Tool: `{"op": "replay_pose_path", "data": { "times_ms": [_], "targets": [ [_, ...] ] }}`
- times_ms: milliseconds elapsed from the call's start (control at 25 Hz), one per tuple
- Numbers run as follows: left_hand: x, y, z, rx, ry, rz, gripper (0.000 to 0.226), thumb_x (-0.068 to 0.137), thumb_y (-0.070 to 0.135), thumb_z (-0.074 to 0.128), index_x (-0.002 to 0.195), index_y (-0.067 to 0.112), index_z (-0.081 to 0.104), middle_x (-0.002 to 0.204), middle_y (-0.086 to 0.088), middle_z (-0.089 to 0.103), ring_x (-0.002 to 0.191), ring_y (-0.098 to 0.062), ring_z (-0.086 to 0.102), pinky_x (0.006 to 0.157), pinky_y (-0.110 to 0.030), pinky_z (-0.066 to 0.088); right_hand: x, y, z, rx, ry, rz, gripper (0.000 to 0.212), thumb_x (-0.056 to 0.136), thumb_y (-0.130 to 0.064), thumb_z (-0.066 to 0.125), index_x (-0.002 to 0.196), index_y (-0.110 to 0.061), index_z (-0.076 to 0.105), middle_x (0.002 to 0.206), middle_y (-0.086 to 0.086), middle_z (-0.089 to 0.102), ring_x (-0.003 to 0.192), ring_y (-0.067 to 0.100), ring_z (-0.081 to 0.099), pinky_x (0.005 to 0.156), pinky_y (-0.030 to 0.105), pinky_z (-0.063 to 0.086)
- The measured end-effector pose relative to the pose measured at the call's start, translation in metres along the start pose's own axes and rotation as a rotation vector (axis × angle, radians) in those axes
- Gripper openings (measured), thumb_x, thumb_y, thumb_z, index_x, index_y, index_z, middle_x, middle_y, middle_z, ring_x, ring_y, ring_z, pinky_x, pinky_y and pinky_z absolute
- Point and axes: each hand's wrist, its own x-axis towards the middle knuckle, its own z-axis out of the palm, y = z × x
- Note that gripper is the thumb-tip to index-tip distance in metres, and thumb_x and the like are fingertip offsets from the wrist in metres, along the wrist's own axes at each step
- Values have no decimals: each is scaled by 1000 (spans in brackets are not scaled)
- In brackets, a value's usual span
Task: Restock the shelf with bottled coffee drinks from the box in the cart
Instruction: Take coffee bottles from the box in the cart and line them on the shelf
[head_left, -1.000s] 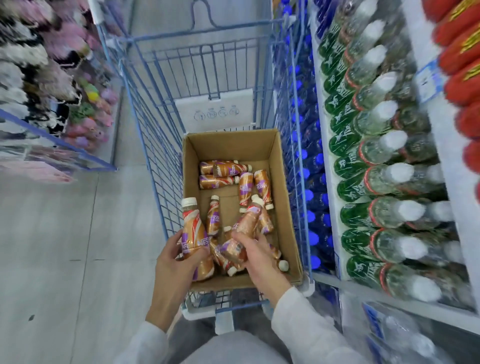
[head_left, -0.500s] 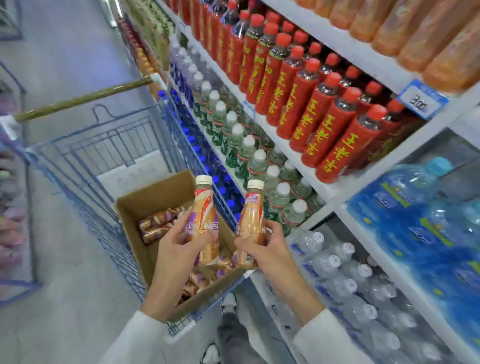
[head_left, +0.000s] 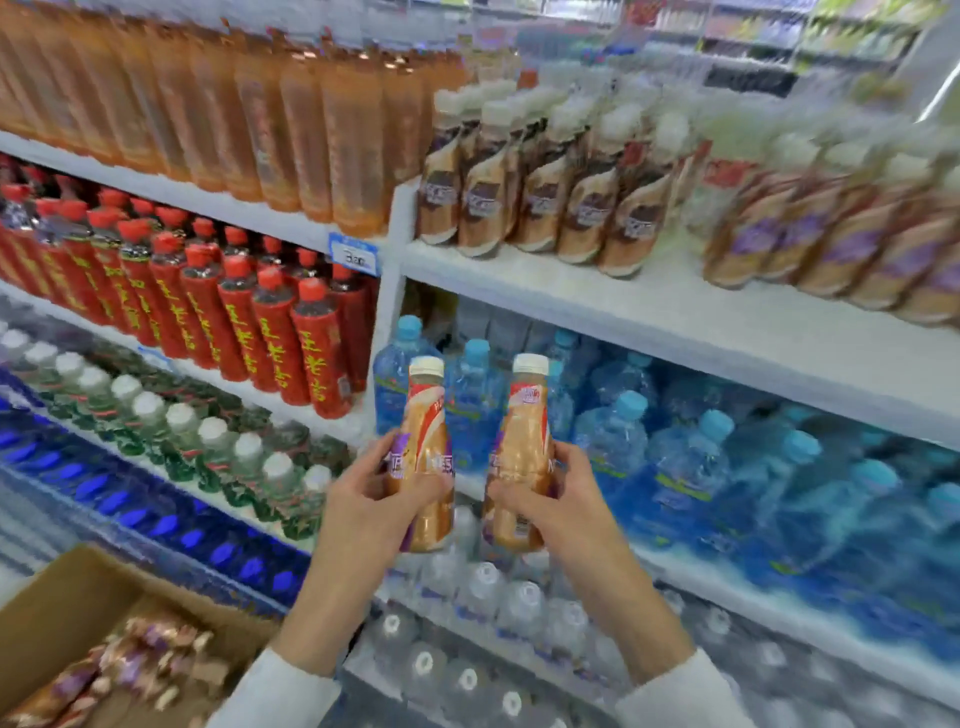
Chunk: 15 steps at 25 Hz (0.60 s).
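My left hand grips one tan coffee bottle with a white cap, held upright. My right hand grips a second coffee bottle beside it, also upright. Both bottles hang in front of the shelving, level with the blue water bottles. The cardboard box with several more coffee bottles lying in it sits at the bottom left. Rows of coffee drinks stand on the white shelf above and to the right of my hands.
Red bottles and orange drinks fill the shelves at left. Large blue water bottles sit behind my hands. Clear water bottles fill the bottom shelf. A white upright divider splits the bays.
Both hands lifted a coffee bottle each out of the box and raised them toward the shelving. My view swung from the cart up and right to the shelves.
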Motion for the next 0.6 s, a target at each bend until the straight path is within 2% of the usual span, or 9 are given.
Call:
{"op": "replay_pose_path", "data": {
  "times_ms": [160, 240, 440, 600],
  "targets": [
    [15, 18, 111, 12, -118, 63, 52, 74, 8, 86, 109, 40, 65, 80, 4, 80, 67, -9, 75, 54, -17, 54, 0, -30, -109, 34, 125, -87, 57, 80, -9, 82, 124, -24, 49, 107, 5, 73, 85, 19, 75, 71, 37, 62],
    [22, 31, 165, 14, -192, 98, 52, 74, 6, 85, 107, 40, 65, 76, 5, 79, 63, -7, 73, 52, -16, 54, 5, -45, -160, 63, 193, -131, 53, 78, -5, 82, 118, -23, 52, 101, 6, 74, 76, 17, 75, 59, 29, 58],
    [44, 61, 276, 21, -275, 180, 50, 74, 10, 87, 108, 39, 65, 78, 7, 79, 65, -7, 74, 51, -16, 54, 33, -85, -257, 77, 321, -241, 55, 77, -9, 84, 117, -24, 50, 103, 5, 70, 67, 7, 72, 51, 19, 52],
    [66, 74, 332, 61, -268, 259, 54, 74, 16, 88, 123, 25, 66, 84, 8, 79, 70, -5, 75, 55, -18, 55, 63, -102, -296, 23, 397, -297, 61, 76, -22, 85, 123, -28, 47, 109, -7, 68, 77, 0, 71, 58, 18, 53]
  ]
}}
